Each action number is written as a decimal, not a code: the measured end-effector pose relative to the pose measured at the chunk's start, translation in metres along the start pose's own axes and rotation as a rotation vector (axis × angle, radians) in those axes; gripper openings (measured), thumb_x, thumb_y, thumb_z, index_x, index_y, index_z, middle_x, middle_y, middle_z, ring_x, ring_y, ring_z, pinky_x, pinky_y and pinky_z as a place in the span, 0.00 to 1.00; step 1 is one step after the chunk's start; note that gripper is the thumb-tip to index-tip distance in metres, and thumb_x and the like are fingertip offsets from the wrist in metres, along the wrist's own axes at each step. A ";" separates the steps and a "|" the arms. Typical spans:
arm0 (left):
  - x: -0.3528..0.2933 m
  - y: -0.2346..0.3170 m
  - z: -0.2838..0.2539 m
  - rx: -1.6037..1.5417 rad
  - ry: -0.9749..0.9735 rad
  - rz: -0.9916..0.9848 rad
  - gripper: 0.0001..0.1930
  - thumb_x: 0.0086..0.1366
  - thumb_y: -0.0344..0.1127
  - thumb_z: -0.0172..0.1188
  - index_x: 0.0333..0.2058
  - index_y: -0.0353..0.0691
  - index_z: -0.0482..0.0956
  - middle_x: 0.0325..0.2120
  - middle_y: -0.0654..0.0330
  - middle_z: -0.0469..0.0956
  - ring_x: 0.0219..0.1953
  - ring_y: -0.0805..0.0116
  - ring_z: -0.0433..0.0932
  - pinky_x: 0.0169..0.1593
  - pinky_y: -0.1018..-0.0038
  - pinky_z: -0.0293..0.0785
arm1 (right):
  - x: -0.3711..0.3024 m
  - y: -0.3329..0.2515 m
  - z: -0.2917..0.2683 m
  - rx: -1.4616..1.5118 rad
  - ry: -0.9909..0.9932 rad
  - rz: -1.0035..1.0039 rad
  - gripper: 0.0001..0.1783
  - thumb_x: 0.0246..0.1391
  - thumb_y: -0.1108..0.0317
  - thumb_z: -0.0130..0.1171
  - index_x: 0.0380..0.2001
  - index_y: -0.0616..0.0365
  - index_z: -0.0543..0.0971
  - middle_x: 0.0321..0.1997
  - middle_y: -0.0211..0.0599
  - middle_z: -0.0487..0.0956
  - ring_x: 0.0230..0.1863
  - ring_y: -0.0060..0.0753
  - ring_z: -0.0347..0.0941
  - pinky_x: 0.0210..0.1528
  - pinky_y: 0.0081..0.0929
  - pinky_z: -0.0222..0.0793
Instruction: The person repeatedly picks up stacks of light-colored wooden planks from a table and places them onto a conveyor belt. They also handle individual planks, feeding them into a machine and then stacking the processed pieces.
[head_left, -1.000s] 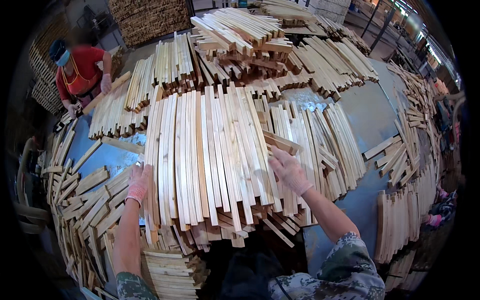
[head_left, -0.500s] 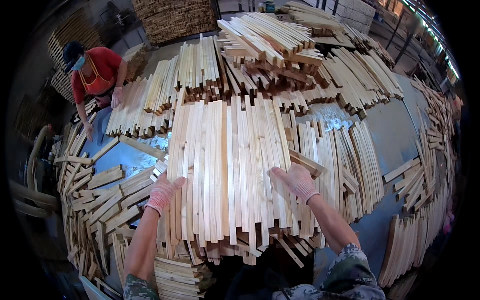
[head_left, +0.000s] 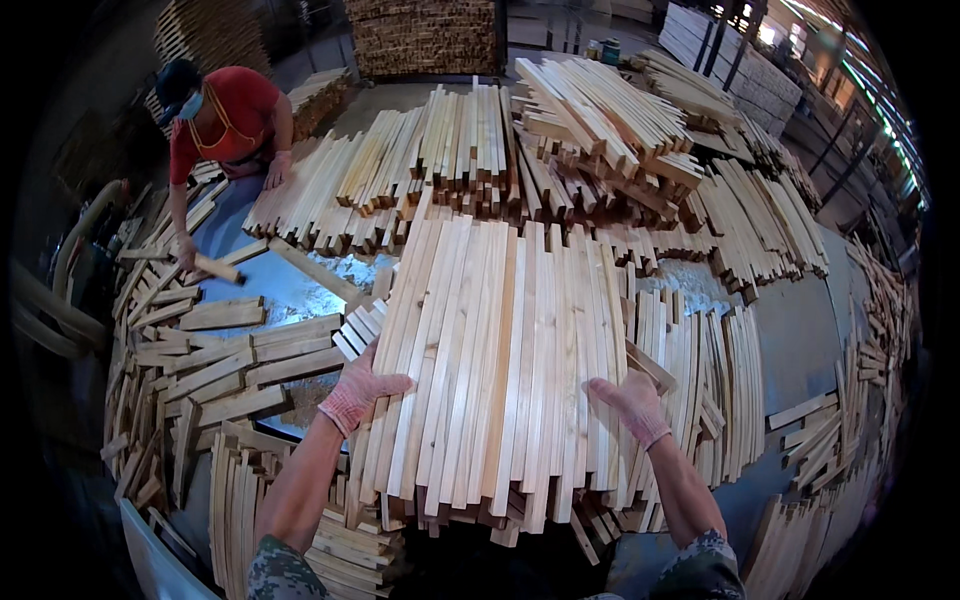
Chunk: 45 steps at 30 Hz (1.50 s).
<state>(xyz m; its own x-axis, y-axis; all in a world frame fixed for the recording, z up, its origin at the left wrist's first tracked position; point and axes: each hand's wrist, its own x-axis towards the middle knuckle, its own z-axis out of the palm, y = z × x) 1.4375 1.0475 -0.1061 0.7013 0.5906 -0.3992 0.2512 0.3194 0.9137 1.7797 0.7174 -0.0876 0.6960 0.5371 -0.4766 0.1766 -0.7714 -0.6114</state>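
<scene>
A wide layer of pale wooden strips point(head_left: 490, 360) lies side by side in front of me, their long sides pointing away and their ends uneven. My left hand point(head_left: 362, 393), in a pinkish-white knitted glove, grips its left edge with the thumb on top. On the opposite edge my right hand point(head_left: 632, 403), gloved alike, holds on in the same way, thumb over the outer strips. Fingers of both hands are mostly hidden below the edges. More strips show under the near ends; what the layer rests on is hidden.
Across the table, a person point(head_left: 232, 120) in a red top holds a short wood piece point(head_left: 219, 269). Loose offcuts point(head_left: 225, 360) lie at left, stacked strips point(head_left: 610, 115) rise at the far side, and more strips point(head_left: 700, 370) lie on the right. Bluish metal tabletop point(head_left: 795, 300) shows between piles.
My view has swung left, so the scene sits farther right. Both my hands keep their grip on the strips. The person in red now has a wood piece raised in one hand.
</scene>
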 end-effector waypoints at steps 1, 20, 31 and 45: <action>-0.005 0.003 0.000 0.005 -0.003 0.007 0.60 0.47 0.37 0.86 0.76 0.35 0.61 0.62 0.53 0.77 0.61 0.61 0.78 0.66 0.65 0.77 | -0.008 0.002 0.005 0.029 0.034 -0.034 0.36 0.56 0.40 0.72 0.50 0.67 0.85 0.39 0.47 0.89 0.40 0.39 0.87 0.49 0.39 0.80; -0.364 -0.031 -0.062 -0.012 0.475 0.218 0.65 0.48 0.29 0.85 0.80 0.38 0.52 0.70 0.51 0.71 0.71 0.60 0.69 0.75 0.64 0.65 | -0.135 -0.049 0.120 0.406 -0.338 -0.528 0.32 0.64 0.67 0.65 0.67 0.71 0.72 0.52 0.43 0.83 0.49 0.38 0.82 0.53 0.32 0.80; -0.768 -0.186 -0.052 -0.262 1.019 0.188 0.63 0.47 0.25 0.80 0.80 0.42 0.53 0.63 0.50 0.77 0.64 0.59 0.76 0.68 0.62 0.75 | -0.399 -0.110 0.298 0.286 -0.819 -0.816 0.23 0.62 0.71 0.66 0.58 0.72 0.79 0.49 0.41 0.85 0.45 0.35 0.82 0.51 0.32 0.80; -1.162 -0.444 0.028 -0.312 1.472 -0.100 0.63 0.49 0.42 0.86 0.78 0.33 0.54 0.61 0.47 0.79 0.62 0.57 0.78 0.68 0.67 0.73 | -0.782 -0.059 0.522 -0.567 -0.818 -1.215 0.35 0.49 0.44 0.77 0.40 0.73 0.85 0.35 0.54 0.88 0.41 0.53 0.87 0.47 0.43 0.81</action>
<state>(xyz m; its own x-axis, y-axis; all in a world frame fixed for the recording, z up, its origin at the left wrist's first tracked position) 0.5296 0.1988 -0.0456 -0.6338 0.6913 -0.3471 -0.0243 0.4307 0.9022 0.8614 0.5210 -0.0082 -0.5694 0.7950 -0.2091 0.6879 0.3216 -0.6507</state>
